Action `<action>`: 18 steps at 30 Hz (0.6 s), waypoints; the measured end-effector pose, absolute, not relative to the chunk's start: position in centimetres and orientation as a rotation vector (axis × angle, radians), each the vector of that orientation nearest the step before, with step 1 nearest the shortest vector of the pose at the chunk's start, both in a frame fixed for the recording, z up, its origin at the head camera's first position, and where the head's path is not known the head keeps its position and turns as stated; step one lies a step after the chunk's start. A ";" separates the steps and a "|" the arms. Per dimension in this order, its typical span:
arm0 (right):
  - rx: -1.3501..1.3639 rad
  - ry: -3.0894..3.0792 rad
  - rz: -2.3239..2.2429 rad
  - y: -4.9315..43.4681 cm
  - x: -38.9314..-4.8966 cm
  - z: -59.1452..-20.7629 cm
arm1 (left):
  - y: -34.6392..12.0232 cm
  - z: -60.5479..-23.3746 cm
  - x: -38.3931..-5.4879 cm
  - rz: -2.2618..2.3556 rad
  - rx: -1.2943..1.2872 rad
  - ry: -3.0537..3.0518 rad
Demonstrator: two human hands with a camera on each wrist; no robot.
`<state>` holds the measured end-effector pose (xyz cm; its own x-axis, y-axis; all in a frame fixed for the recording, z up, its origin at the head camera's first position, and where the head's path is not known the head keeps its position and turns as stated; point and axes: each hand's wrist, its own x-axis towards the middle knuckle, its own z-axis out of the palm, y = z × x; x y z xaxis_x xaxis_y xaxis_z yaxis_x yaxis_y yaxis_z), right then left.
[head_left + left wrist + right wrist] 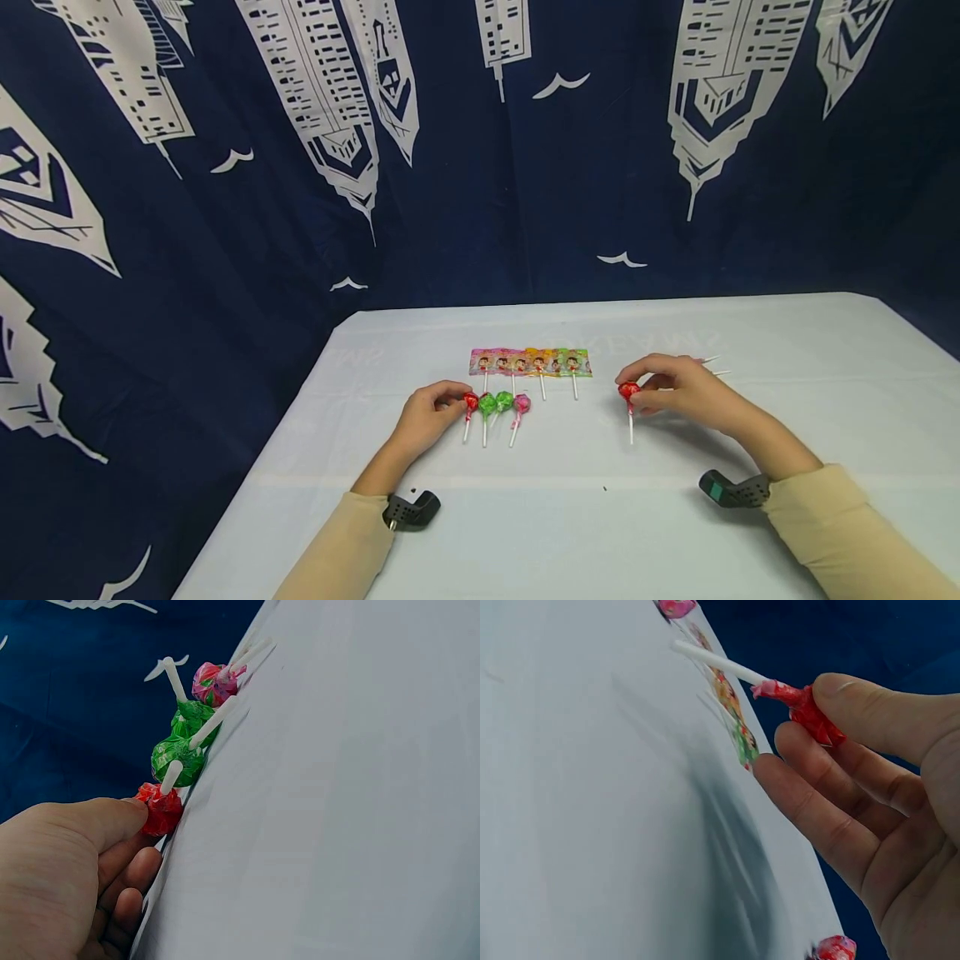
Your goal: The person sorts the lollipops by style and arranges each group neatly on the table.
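Observation:
My left hand (422, 418) pinches the red-wrapped lollipop (471, 402) at the left end of a short row. Beside it lie two green lollipops, one nearer (487, 405) and the other (505, 400) close by, then a pink one (522, 403). Their sticks point toward me. Off to the right, my right hand (688, 390) holds another red lollipop (810, 712) by its wrapped head between thumb and fingers. That lollipop is above the table, its white stick (712, 660) free and casting a shadow.
Behind the row, flat-wrapped candies (538, 362) in pink, orange and green lie side by side on the white tablecloth (555, 517). White sticks (708, 360) poke out behind my right hand. A red-pink lollipop (835, 948) shows low in the right wrist view. A dark blue curtain (465, 233) hangs behind.

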<state>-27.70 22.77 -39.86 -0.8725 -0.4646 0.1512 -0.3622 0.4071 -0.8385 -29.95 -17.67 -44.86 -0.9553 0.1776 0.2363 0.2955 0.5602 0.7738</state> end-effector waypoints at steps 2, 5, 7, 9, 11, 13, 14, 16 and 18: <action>-0.767 2.552 -1.473 22.3 -27.8 -40.1 | -17.7 -44.8 -29.9 -1.351 -0.402 -2.659; -0.777 2.573 -1.447 21.6 -27.9 -40.4 | -17.6 -44.8 -29.9 -1.362 -0.391 -2.659; -0.794 2.597 -1.419 21.1 -27.8 -40.5 | -17.6 -44.7 -29.9 -1.367 -0.385 -2.656; -0.810 2.615 -1.386 20.7 -27.7 -40.6 | -17.7 -44.8 -29.8 -1.367 -0.386 -2.652; -0.836 2.607 -1.374 20.2 -27.5 -40.7 | -17.7 -44.8 -29.9 -1.361 -0.388 -2.650; -0.863 2.582 -1.382 19.8 -27.3 -40.8 | -17.7 -44.8 -29.8 -1.360 -0.390 -2.651; -0.871 2.565 -1.392 19.6 -27.2 -40.8 | -17.7 -44.8 -29.8 -1.360 -0.390 -2.654; -0.877 2.535 -1.410 19.2 -27.2 -40.9 | -17.6 -44.7 -29.8 -1.361 -0.390 -2.657; -0.874 2.521 -1.415 18.8 -27.2 -40.9 | -17.6 -44.6 -29.8 -1.360 -0.389 -2.655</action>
